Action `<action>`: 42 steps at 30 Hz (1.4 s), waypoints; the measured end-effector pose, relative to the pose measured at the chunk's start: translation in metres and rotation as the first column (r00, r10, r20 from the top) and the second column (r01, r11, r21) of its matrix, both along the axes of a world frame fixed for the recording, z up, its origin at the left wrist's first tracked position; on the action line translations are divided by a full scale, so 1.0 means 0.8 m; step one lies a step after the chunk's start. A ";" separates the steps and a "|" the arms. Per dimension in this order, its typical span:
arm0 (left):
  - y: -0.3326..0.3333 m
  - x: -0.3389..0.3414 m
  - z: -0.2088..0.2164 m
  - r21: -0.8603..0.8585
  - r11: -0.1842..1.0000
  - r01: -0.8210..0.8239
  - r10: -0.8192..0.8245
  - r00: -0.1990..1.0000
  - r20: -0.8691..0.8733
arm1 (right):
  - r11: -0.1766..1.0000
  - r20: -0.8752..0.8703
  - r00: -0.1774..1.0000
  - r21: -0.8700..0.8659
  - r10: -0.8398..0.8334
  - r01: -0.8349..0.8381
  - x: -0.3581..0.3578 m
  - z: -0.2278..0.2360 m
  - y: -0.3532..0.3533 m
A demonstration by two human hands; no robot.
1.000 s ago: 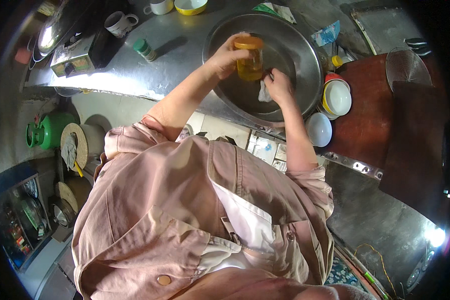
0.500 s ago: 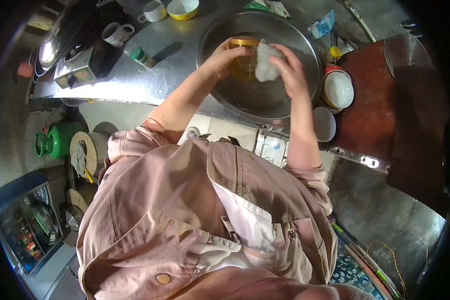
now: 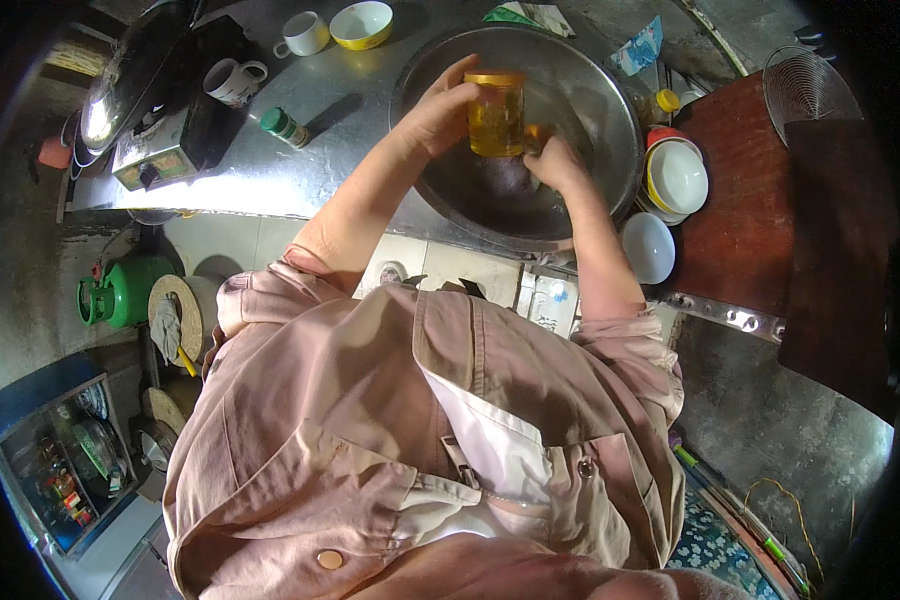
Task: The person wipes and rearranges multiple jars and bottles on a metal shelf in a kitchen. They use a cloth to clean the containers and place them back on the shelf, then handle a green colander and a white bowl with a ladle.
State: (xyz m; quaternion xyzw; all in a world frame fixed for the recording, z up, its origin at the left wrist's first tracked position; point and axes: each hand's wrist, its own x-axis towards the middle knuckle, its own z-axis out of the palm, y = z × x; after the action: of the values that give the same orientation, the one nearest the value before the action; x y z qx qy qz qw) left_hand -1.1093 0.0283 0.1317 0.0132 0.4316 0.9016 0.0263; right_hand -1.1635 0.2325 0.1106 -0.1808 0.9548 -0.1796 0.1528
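Note:
My left hand (image 3: pixel 444 112) is closed round the upper side of a glass jar (image 3: pixel 497 120) with a golden lid and see-through yellow sides. It holds the jar upright over a wide steel basin (image 3: pixel 610 110). Lower and to the right, my right hand (image 3: pixel 560 163) reaches into the basin with its fingers curled, partly hidden behind the jar. Beside those fingers, under the jar, a pale blurred patch looks like the white cloth (image 3: pixel 508 180), low in the basin.
Left of the basin on the metal counter are a green-capped shaker (image 3: pixel 284 127), two mugs (image 3: pixel 234 80) and a yellow bowl (image 3: pixel 362 25). Stacked bowls (image 3: pixel 678 177) and a single white bowl (image 3: pixel 648 248) flank the basin's right side. A gas stove (image 3: pixel 155 150) stands far left.
My right hand has gone down from beside the jar into the basin, and the white cloth has left the jar's side. The jar stays in my left hand, shifted slightly right.

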 end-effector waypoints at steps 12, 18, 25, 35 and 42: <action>0.008 0.014 0.013 -0.010 1.000 -0.029 0.030 0.998 0.050 | 0.605 0.311 0.940 -0.778 0.137 0.170 0.006 0.047 0.030; 0.014 0.013 0.026 -0.077 0.997 -0.025 0.019 0.997 -0.079 | 0.351 0.390 0.893 -0.887 0.225 0.299 0.023 0.065 -0.015; 0.021 0.026 0.032 -0.222 0.961 0.167 -0.200 0.970 -0.139 | 0.298 0.727 0.652 -0.684 0.213 0.665 0.024 0.039 0.001; 0.024 0.025 0.043 -0.502 0.855 -0.133 -0.028 0.954 -0.300 | 0.210 0.287 0.958 -0.936 -0.015 0.284 0.044 0.056 -0.011; 0.010 0.034 0.010 -0.183 0.983 0.024 -0.031 0.999 -0.036 | 0.758 0.035 0.999 -0.651 0.002 0.021 0.022 0.035 -0.012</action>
State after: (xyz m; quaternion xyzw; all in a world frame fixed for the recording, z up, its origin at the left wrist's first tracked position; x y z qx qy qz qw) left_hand -1.0820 0.0364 0.1398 0.0339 0.5125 0.8574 0.0314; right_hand -1.1461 0.2229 0.1384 -0.2147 0.8312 -0.5040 0.0952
